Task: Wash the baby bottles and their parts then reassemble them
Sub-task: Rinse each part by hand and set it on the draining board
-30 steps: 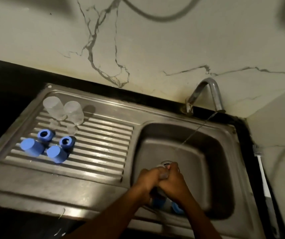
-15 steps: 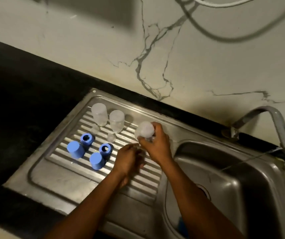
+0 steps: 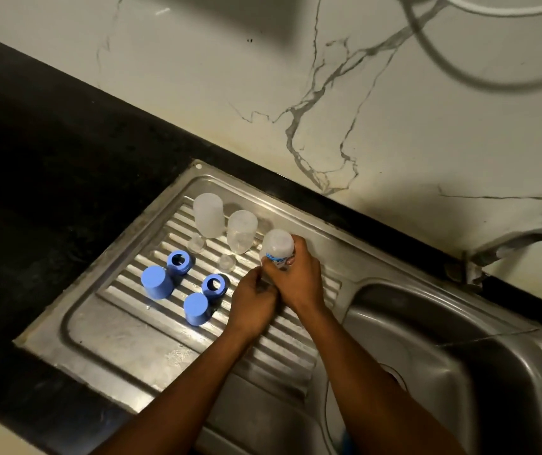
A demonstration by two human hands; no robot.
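Rightward, hands [image 3: 274,292] at a bottle [image 3: 277,244] — bare drainboard [image 3: 289,349] ribs beside the basin [image 3: 427,339] edge.

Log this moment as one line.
right hand: holds inverted bottle at drainboard | left hand: curled beside it, grip unclear | tap: running

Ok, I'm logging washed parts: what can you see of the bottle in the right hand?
The bottle is frosted, translucent plastic with blue print on its side. Its closed end is up over the ribbed drainboard, beside two similar bottles. The right hand grips its lower part; the left hand sits by its hidden lower end.
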